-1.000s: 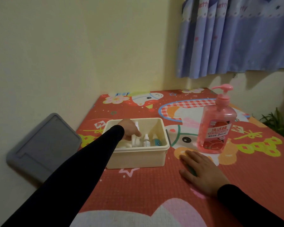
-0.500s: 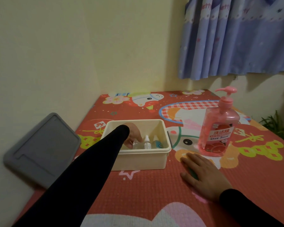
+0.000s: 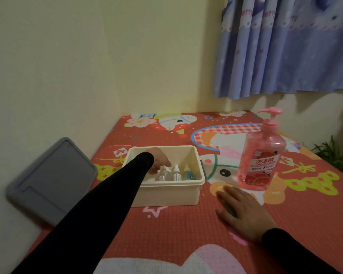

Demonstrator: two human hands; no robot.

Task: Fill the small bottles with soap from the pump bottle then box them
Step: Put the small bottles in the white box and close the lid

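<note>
the cream box (image 3: pixel 167 191) sat on the red cartoon mat (image 3: pixel 176 230). inside it stood three small bottles: a clear bottle (image 3: pixel 162 175), a white-labelled bottle (image 3: pixel 176 174) and a teal bottle (image 3: pixel 187 174). the left hand (image 3: pixel 158 160) reached into the box, fingers curled down at the clear bottle; whether it gripped it could not be told. right of the box, the right hand (image 3: pixel 244 212) lay flat on the mat, fingers straight, over something green. the pink pump bottle (image 3: pixel 261 155) stood upright right of the box, beyond that hand. a grey lid (image 3: pixel 52 178) leaned against the wall left of the box.
</note>
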